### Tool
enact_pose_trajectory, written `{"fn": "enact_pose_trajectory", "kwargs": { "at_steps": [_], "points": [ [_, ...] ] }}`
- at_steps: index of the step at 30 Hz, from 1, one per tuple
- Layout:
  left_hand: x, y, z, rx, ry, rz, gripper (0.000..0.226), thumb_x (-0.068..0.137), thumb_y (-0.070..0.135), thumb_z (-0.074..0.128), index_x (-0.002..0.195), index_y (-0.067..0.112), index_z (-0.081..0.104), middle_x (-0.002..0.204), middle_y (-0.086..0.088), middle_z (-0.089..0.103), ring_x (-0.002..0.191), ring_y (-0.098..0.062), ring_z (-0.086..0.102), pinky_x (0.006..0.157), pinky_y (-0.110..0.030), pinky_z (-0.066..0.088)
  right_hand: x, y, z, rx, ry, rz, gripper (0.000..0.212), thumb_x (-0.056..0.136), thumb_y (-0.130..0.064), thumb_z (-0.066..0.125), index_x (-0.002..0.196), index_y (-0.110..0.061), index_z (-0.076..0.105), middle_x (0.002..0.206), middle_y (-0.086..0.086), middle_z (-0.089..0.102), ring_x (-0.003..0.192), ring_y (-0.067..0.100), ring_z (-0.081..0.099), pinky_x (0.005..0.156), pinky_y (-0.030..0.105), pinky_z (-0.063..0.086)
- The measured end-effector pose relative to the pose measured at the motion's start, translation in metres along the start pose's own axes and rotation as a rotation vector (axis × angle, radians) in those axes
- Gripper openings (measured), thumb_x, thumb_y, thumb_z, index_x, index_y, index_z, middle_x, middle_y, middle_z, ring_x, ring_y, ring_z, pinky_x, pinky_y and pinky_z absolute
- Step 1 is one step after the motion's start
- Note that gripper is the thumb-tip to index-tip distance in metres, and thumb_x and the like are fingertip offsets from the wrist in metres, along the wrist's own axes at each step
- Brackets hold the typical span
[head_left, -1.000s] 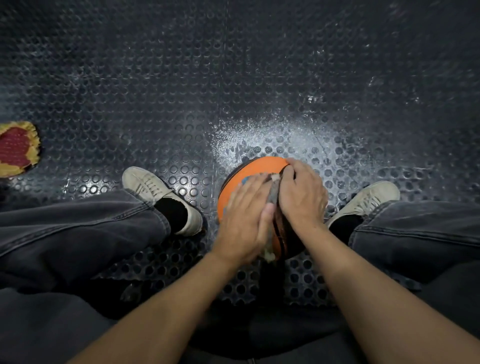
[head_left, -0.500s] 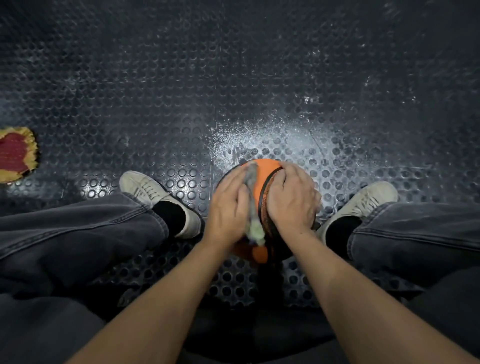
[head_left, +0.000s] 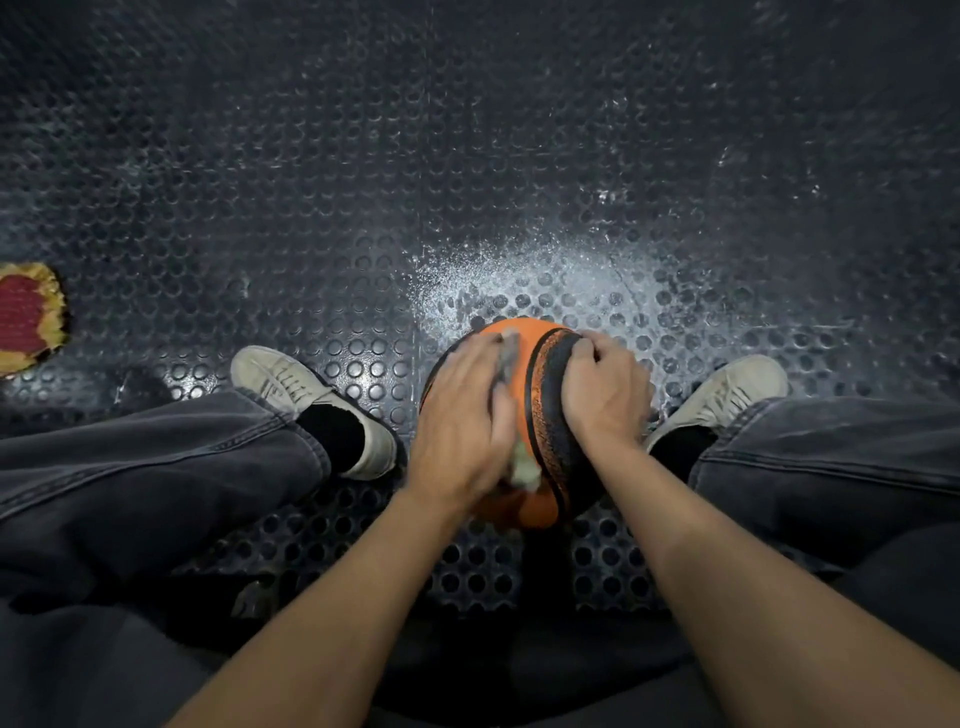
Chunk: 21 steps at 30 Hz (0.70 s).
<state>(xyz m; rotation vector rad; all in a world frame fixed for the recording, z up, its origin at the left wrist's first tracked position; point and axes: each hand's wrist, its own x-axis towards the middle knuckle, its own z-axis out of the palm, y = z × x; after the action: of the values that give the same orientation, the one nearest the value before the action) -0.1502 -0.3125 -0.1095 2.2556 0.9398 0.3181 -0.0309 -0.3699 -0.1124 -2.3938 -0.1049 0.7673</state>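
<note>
Head view: basketball is seen on studded floor, btwn L shoe & R shoe. It is clasped by curled fingers of R hand. Grey cloth is pressed onto it under flat L hand.

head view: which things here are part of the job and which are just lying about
In the job: basketball, grey cloth, left hand pressing it on, right hand gripping the ball.
Lying about: red and yellow mat on the studded floor, far left.
</note>
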Motion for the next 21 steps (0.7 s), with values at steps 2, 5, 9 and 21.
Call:
{"fn": "enact_pose_trajectory", "kwargs": {
  "at_steps": [2,5,9,21],
  "points": [
    [0.031,0.012,0.005,0.039,-0.038,-0.245,0.034,0.099,0.023,0.035,0.116,0.008,0.060,0.121,-0.012,0.061,0.113,-0.025,0.053,0.096,-0.032,0.037,-0.008,-0.002,0.004,0.000,0.020,-0.056,0.040,0.100,-0.031,0.042,0.135,-0.030,0.061,0.139,0.006,0.059,0.129,0.031,0.049,0.113,0.046,0.034],
    [0.086,0.013,0.004,0.054,-0.268,-0.397,0.033,0.101,0.030,0.036,0.088,0.010,0.059,0.108,-0.017,0.066,0.095,-0.030,0.058,0.076,-0.033,0.041,-0.016,0.001,0.006,-0.047,0.009,-0.129,0.039,0.099,-0.031,0.044,0.134,-0.030,0.061,0.138,0.003,0.059,0.127,0.027,0.049,0.111,0.043,0.035],
    [0.047,0.006,-0.008,0.079,-0.321,0.036,0.038,0.103,0.029,0.036,0.128,0.013,0.060,0.131,-0.007,0.060,0.123,-0.020,0.052,0.109,-0.039,0.036,-0.002,-0.002,-0.001,-0.020,-0.005,-0.046,0.037,0.098,-0.033,0.044,0.129,-0.035,0.065,0.135,0.004,0.062,0.121,0.030,0.054,0.108,0.043,0.041],
    [0.122,0.013,0.020,0.190,-0.452,-0.319,0.036,0.100,0.021,0.035,0.111,0.003,0.064,0.111,-0.011,0.062,0.098,-0.023,0.056,0.089,-0.033,0.045,-0.004,0.003,-0.006,-0.088,-0.018,-0.098,0.041,0.099,-0.035,0.043,0.136,-0.032,0.060,0.132,0.010,0.062,0.121,0.033,0.052,0.104,0.043,0.038]
  ]
}}
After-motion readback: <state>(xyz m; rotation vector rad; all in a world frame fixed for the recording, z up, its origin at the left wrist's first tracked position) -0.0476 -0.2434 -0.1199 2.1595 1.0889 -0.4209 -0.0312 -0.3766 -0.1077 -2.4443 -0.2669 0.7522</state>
